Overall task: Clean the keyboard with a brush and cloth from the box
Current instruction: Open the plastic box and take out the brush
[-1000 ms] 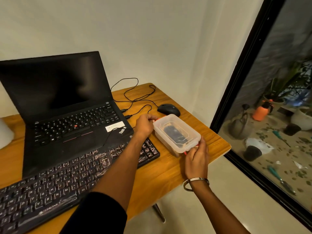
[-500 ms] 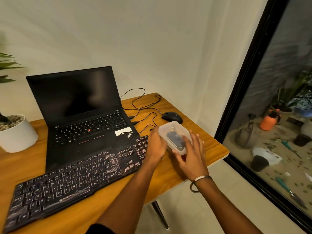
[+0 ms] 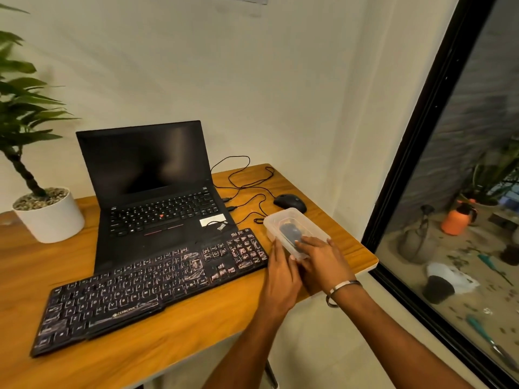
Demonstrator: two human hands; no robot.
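A clear plastic box [image 3: 283,220] with its lid on stands near the table's right edge; something dark shows through the plastic. My left hand [image 3: 280,272] presses against the box's near left side. My right hand [image 3: 323,259] lies on the lid at its near end, fingers spread flat. Left of the box lies a black external keyboard [image 3: 151,282] with dusty, smeared keys, set at an angle across the wooden table [image 3: 196,327]. The brush and cloth cannot be made out.
An open black laptop [image 3: 151,186] stands behind the keyboard. A black mouse [image 3: 289,203] and loose cables [image 3: 247,189] lie behind the box. A potted plant in a white pot [image 3: 50,217] stands far left. A dark-framed window [image 3: 415,153] is on the right.
The view has pulled back and up. My left hand slid from the box's far left corner to its near left side. My right hand moved from the near corner onto the lid.
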